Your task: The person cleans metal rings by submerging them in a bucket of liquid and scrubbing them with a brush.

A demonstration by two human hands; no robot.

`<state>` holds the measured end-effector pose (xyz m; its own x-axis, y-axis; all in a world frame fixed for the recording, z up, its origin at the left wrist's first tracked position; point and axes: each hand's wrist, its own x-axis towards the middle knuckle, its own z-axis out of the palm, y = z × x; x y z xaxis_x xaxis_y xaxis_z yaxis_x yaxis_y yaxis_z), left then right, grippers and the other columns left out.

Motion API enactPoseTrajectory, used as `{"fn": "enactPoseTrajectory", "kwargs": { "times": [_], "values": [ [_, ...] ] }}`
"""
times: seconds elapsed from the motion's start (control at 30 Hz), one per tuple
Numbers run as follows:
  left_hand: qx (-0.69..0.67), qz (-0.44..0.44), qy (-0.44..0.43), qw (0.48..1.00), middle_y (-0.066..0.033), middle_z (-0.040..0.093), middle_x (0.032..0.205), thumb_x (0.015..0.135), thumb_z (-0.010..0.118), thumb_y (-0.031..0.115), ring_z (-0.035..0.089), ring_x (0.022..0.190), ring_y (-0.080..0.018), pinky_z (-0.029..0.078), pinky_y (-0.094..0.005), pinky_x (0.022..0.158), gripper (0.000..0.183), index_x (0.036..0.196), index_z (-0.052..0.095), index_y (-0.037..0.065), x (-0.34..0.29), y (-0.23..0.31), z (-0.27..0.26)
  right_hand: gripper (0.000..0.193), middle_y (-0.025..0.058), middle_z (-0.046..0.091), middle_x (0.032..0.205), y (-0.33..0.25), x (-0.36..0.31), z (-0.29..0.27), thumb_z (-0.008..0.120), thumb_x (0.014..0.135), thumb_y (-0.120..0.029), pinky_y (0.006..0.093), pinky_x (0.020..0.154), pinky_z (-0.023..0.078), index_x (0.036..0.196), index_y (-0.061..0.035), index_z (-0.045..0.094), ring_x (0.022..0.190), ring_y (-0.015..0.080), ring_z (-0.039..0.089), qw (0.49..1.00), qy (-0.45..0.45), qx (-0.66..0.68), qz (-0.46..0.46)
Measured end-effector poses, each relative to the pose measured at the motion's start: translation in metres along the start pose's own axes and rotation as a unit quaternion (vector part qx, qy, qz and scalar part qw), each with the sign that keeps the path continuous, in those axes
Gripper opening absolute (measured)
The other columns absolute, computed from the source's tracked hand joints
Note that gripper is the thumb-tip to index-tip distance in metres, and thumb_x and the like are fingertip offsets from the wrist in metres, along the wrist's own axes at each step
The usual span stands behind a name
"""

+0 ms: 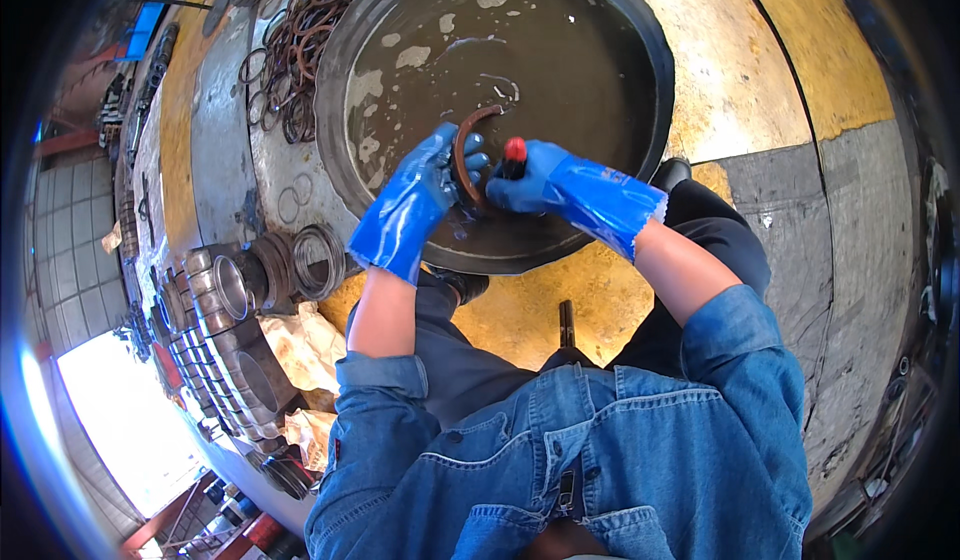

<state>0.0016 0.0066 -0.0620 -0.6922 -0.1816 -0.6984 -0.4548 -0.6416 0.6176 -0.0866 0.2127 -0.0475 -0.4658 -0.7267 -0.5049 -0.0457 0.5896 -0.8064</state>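
Observation:
A rusty brown metal ring [463,148] stands tilted over a wide round tub [334,135] of murky brown liquid [540,50]. My left hand [432,175], in a blue rubber glove, is closed around the ring's left side. In a matching glove, my right hand [528,182] grips a tool with a red and black handle [514,152] beside the ring's lower right. The tool's working end is hidden by the glove and the ring, so its kind does not show. Both hands are above the near part of the tub.
Many dark rings [305,45] lie heaped left of the tub, with two thin loose rings [290,203] nearer me. Metal cylinders and large rings [235,285] stand at the lower left by crumpled brown paper [300,345]. My legs flank the tub's near side.

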Motion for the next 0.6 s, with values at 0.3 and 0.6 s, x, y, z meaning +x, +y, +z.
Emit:
{"fn": "enactPoseTrajectory", "kwargs": {
  "times": [0.3,0.6],
  "values": [
    [0.144,0.030,-0.092,0.985,-0.0196,0.070,0.123,0.098,0.067,0.010,0.073,0.099,-0.0296,0.060,-0.0406,0.089,0.045,0.139,0.055,-0.004,-0.007,-0.005,-0.008,0.029,0.0100,0.077,0.104,0.001,0.015,-0.034,0.072,0.092,-0.025,0.0324,0.087,0.057,0.114,-0.0054,0.077,0.093,0.0148,0.071,0.976,0.119,0.174,-0.049],
    [0.163,0.076,-0.064,0.982,-0.0197,0.069,0.130,0.100,0.068,0.016,0.073,0.100,-0.0285,0.060,-0.0365,0.080,0.050,0.144,0.052,-0.002,-0.027,0.010,0.009,0.018,0.0047,0.077,0.089,-0.026,-0.009,-0.049,0.072,0.097,-0.021,0.0292,0.076,0.058,0.097,-0.0044,0.078,0.078,0.0101,0.070,0.930,0.272,0.235,-0.074]
  ]
}}
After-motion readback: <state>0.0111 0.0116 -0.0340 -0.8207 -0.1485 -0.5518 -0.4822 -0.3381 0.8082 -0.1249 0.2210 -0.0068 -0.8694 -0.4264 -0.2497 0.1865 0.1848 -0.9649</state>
